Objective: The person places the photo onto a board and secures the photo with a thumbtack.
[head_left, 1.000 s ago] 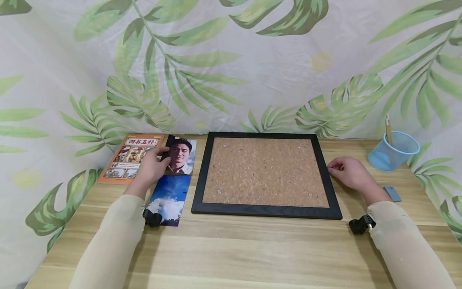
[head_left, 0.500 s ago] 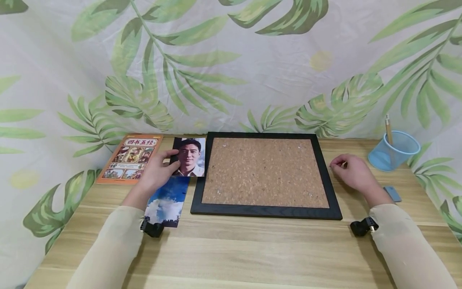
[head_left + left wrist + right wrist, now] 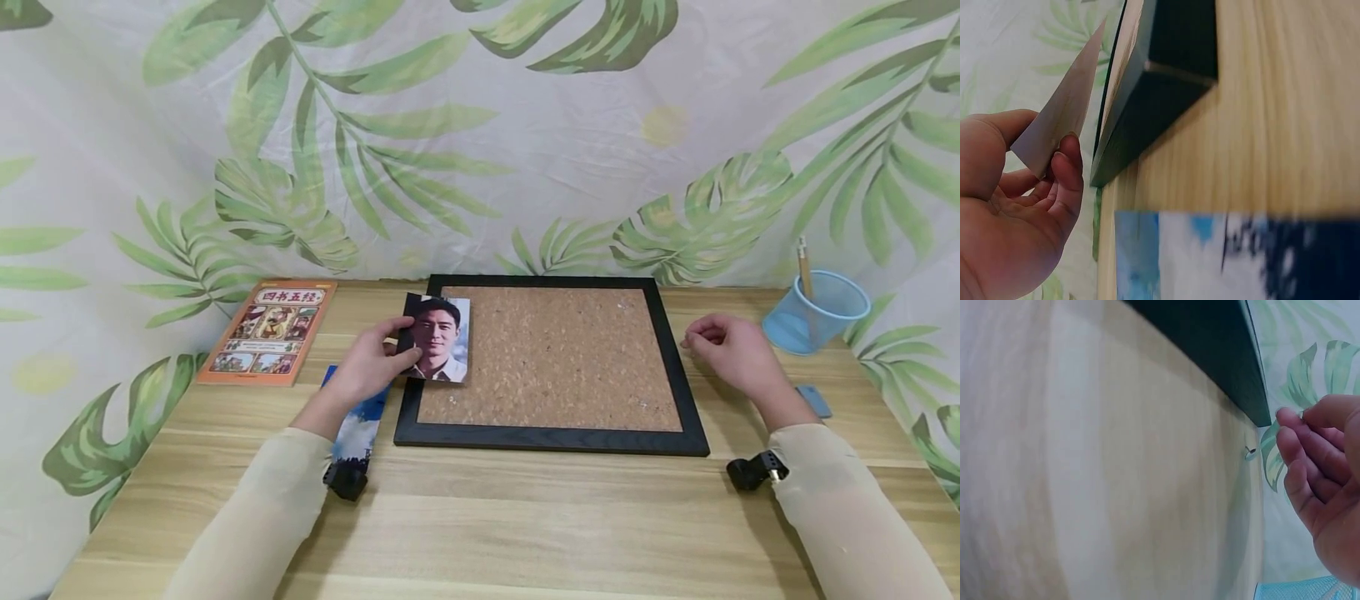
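Observation:
My left hand (image 3: 372, 362) pinches the left edge of a portrait photo (image 3: 450, 371) between thumb and fingers. The photo hangs over the left rim of a cork board (image 3: 555, 358) with a black frame; in the left wrist view, the photo's pale back (image 3: 1069, 100) shows, raised and tilted. Beside the board's right rim is my right hand (image 3: 731, 354), its thumb against the index fingertip and the other fingers curled. Anything between those fingertips is too small to make out. A small metal tack (image 3: 1250, 452) appears on the table near these fingers.
A sky photo (image 3: 356, 433) lies partly under the left wrist. An orange book (image 3: 266, 333) is at the back left. On the right stand a blue mesh cup (image 3: 817, 308) with a pencil (image 3: 805, 267), and a grey-blue block (image 3: 813, 401). Patterned cloth (image 3: 480, 133) hangs behind.
My left hand has carried the portrait photo rightward from beside the book to over the board's left side. The right hand has barely shifted and keeps its fingers together.

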A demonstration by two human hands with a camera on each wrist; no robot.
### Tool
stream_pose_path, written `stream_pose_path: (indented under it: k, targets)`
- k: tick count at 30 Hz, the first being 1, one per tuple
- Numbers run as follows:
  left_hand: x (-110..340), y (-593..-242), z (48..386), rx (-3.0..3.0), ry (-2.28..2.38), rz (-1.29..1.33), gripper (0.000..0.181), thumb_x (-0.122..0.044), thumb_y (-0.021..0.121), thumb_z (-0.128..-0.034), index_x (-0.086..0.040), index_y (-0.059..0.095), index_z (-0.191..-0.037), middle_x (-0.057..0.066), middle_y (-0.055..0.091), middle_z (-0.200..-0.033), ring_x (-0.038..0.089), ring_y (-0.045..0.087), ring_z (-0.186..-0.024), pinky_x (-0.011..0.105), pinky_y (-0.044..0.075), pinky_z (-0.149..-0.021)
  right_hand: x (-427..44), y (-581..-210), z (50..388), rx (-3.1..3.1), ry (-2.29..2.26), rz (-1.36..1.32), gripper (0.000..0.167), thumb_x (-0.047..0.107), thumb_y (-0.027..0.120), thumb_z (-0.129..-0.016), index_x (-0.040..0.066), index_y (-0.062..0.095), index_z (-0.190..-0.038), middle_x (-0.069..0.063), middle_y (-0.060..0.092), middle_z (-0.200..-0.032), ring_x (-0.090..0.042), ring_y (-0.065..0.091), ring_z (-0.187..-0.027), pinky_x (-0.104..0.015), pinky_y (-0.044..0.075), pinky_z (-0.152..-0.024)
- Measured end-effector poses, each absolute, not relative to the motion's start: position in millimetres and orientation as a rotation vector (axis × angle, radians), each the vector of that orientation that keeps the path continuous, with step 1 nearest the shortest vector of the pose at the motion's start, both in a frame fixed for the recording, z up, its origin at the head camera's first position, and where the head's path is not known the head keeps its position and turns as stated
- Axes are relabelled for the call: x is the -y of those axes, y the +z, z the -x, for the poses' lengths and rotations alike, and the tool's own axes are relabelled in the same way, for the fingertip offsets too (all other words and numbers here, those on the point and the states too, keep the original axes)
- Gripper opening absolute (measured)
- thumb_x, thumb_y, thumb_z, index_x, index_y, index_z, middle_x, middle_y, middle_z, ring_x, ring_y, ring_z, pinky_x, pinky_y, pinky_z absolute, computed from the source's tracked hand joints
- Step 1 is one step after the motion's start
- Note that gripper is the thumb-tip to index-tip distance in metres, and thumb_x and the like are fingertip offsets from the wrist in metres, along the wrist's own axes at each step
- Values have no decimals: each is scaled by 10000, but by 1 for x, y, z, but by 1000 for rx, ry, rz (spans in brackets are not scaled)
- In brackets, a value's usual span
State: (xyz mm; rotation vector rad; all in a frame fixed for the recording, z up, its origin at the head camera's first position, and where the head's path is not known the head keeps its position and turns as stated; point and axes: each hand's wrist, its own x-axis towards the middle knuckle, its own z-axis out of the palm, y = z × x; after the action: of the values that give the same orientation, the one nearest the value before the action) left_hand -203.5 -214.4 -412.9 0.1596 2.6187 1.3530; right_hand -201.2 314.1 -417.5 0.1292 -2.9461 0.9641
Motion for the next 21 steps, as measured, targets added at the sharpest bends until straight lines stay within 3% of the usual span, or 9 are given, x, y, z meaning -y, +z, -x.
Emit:
stream_pose_path:
  k: [4, 8, 16, 21]
  targets:
    - [201, -414, 204, -2614, 1325, -178, 662, -168, 676, -1055, -45, 412, -1650, 223, 550, -1382, 199, 653, -900, 285, 509, -651, -311, -416, 202, 2921, 1002, -137, 205, 157, 638, -1083, -19, 729, -1136, -220, 791, -1074, -151, 654, -864, -206, 499, -676]
    - [186, -416, 206, -2632, 1288, -222, 674, -172, 698, -1043, -22, 423, -1640, 238, 561, -1392, 279, 652, -1070, 306, 539, -797, -308, -416, 203, 2902, 1011, -141, 214, 154, 655, -1075, -21, 730, -1172, -224, 779, -1086, -149, 649, -874, -198, 510, -673]
    - [162, -417, 210, -2630, 1218, -264, 719, -200, 720, -1033, -4, 402, -1648, 233, 584, -1404, 294, 599, -1101, 403, 521, -898, -298, -413, 204, 2885, 1033, -185, 223, 160, 665, -1075, -12, 751, -1188, -209, 799, -1074, -64, 643, -830, -222, 510, -664]
    - [152, -418, 215, -2633, 1129, -295, 758, -226, 716, -1034, 19, 363, -1658, 272, 576, -1488, 337, 626, -1233, 496, 536, -1046, -290, -410, 205, 2878, 1099, -200, 236, 148, 661, -1076, -27, 748, -1208, -222, 796, -1090, 24, 623, -809, -206, 509, -680]
